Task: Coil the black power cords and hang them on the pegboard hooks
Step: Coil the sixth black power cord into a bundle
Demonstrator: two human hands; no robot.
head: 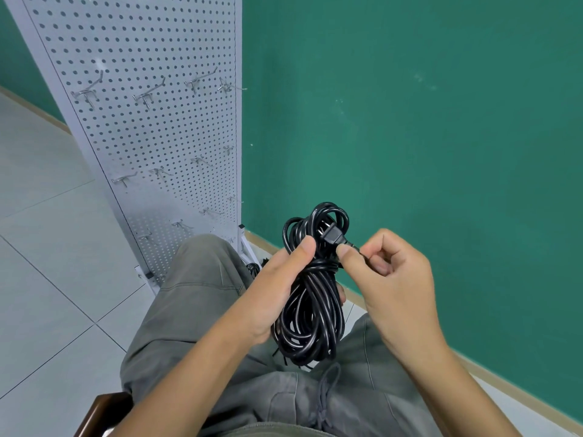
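Seated person facing a white pegboard [176,127] that stands against a green wall [410,137]; pale floor tiles [47,263] lie open to the left, while the board's right edge meets the wall. Rows of metal hooks [146,97] project from the board, none carrying a cord. The left hand [277,285] grips the waist of a coiled black power cord [312,307] above the lap, its loops glossy and cinched at mid-length. The right hand [388,272] pinches the cable just behind the plug [331,236], remaining fingers curled.
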